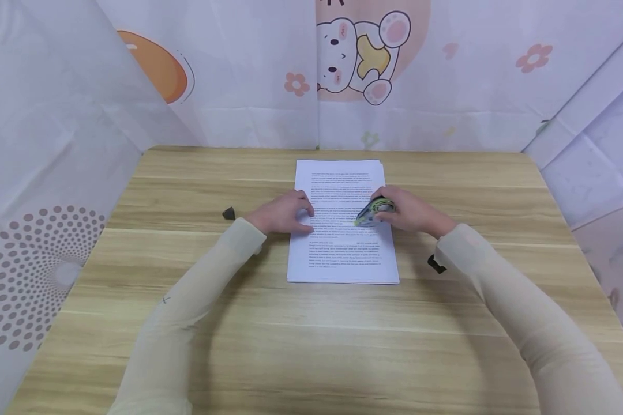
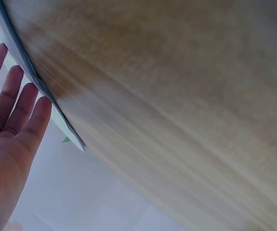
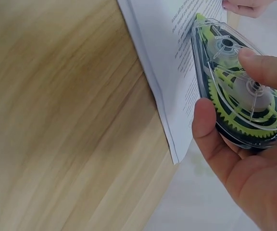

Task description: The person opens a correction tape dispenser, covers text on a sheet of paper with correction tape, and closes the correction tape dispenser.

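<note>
A stack of printed paper (image 1: 342, 274) lies on the wooden table, its top sheet covered in lines of black text. One line in the lower paragraph has a blank stretch. My right hand (image 1: 407, 210) grips a correction tape dispenser (image 3: 246, 91) with a clear case and green gears, thumb on one face and fingers on the other. The dispenser's tip points down-left at the text; whether it touches the sheet I cannot tell. My left hand (image 1: 285, 213) rests on the paper's left edge with its fingers spread and loosely bent, holding nothing.
A small black object (image 1: 229, 214) lies on the table (image 1: 311, 346) left of the paper. Another black piece (image 1: 436, 264) sits by the right sleeve. A printed curtain (image 1: 239, 127) hangs behind the table's far edge.
</note>
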Motion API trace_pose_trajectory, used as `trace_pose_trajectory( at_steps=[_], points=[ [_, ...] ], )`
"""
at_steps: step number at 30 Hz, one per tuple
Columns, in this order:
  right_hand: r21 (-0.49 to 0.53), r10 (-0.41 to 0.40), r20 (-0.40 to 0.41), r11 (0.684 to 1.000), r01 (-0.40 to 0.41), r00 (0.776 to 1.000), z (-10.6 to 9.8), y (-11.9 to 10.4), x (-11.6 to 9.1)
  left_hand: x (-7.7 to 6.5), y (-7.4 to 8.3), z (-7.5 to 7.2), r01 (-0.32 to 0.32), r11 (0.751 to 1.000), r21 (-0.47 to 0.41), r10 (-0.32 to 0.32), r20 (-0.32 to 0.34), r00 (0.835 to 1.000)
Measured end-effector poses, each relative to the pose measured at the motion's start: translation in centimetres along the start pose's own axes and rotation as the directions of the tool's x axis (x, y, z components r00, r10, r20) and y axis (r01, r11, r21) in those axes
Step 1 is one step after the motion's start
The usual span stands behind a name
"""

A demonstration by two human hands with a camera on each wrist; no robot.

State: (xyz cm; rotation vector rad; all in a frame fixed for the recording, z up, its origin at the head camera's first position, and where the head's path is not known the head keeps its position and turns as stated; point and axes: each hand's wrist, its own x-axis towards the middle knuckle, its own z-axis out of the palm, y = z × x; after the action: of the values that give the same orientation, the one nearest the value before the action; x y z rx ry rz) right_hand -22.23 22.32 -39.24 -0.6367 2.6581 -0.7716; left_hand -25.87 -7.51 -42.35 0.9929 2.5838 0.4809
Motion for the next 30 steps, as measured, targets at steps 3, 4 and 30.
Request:
trace_pose_trajectory(
  at_steps=[3, 4, 30],
  points=[
    [0.007, 0.017, -0.003, 1.0, -0.017, 1.0, -0.1, 0.2, -0.1, -0.1, 0.0, 0.0, 0.004, 1.0, -0.002, -0.004, 0.0, 1.0],
    [0.011, 0.022, -0.004, 1.0, -0.022, 1.0, -0.1, 0.3, -0.2, -0.1, 0.0, 0.0, 0.005, 1.0, -0.002, -0.005, 0.001, 1.0],
    [0.011, 0.062, -0.03, 0.998, -0.062, 0.998, -1.2, 2.4, -2.0, -0.1, 0.1, -0.1, 0.009, 1.0, 0.002, -0.009, -0.002, 1.0]
  ],
)
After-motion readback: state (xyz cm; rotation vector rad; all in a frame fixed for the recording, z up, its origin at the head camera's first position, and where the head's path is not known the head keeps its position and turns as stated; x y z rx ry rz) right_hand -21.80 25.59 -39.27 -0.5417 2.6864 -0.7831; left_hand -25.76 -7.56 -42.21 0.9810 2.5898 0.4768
